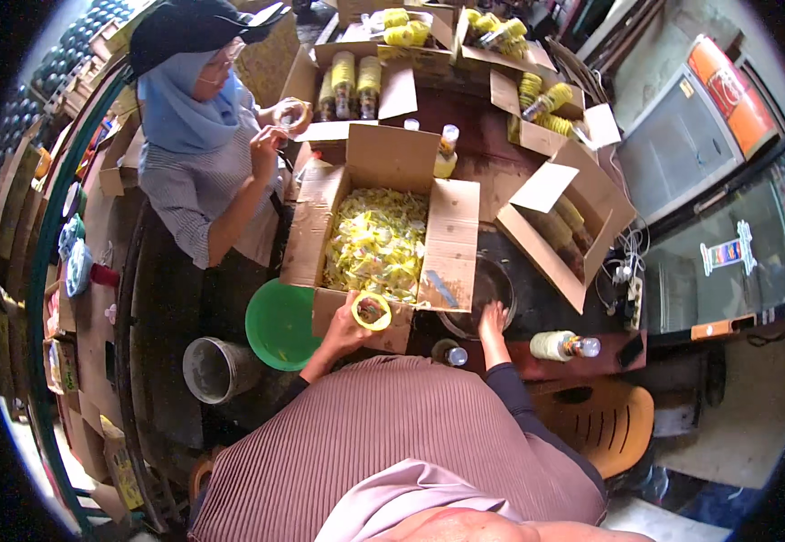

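My left hand is closed round a yellow ring-shaped roll, its hollow end facing up, at the near flap of an open cardboard box. Inside the box lies a heap of crumpled yellow and white wrappers. To the right, my right hand reaches to the near rim of a dark round basin, fingers stretched out and slightly apart. What lies under its fingertips is too small to tell. Between my hands a capped bottle stands near the table's edge.
A green basin and a grey bucket are at the left. Across the table a co-worker holds a ring-shaped roll. Cartons of yellow-wrapped bottles stand at the back; another such bottle lies right. An orange chair is nearby.
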{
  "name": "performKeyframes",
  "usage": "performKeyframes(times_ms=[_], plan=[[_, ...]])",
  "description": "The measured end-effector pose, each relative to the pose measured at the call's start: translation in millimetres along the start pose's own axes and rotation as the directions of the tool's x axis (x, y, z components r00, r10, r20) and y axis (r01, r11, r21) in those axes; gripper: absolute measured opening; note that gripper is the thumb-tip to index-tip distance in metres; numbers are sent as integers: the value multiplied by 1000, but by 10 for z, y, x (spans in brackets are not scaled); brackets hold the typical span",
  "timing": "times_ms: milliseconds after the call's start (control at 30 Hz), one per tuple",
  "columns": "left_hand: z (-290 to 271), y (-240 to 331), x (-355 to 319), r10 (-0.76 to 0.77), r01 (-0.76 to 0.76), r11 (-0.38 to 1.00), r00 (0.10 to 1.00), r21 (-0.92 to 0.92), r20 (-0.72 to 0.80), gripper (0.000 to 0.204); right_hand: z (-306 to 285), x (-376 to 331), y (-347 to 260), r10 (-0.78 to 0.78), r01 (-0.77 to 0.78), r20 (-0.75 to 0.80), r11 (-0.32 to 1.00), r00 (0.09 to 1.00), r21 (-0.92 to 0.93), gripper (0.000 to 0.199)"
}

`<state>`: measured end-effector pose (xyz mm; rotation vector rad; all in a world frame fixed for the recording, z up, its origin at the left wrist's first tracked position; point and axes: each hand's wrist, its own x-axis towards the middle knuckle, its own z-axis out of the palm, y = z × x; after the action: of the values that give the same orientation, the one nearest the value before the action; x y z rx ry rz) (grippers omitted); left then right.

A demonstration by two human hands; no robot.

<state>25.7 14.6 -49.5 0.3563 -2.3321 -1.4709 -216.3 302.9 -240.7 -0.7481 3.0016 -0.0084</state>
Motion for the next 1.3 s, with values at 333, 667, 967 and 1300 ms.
performKeyframes(times_ms=[333,667,967,1300], plan=[[44,-39,-82,-18,17,1000,1000,-22,-25,77,-853,-60,-247,14,-8,-56,993,998,119,19],[69,163,137,-101,101,991,995,-93,0,50,-1727,-138,-237,70,7,-172,911,983,412,15],[29,318,129,56,-59,994,998,-89,-36,48,-1899,-60,-960,-163,247,-261,910,952,332,18],[-23,339,125,45,-42,999,991,26,-128,56,-1548,3,-1129,-135,159,-85,891,987,425,19]])
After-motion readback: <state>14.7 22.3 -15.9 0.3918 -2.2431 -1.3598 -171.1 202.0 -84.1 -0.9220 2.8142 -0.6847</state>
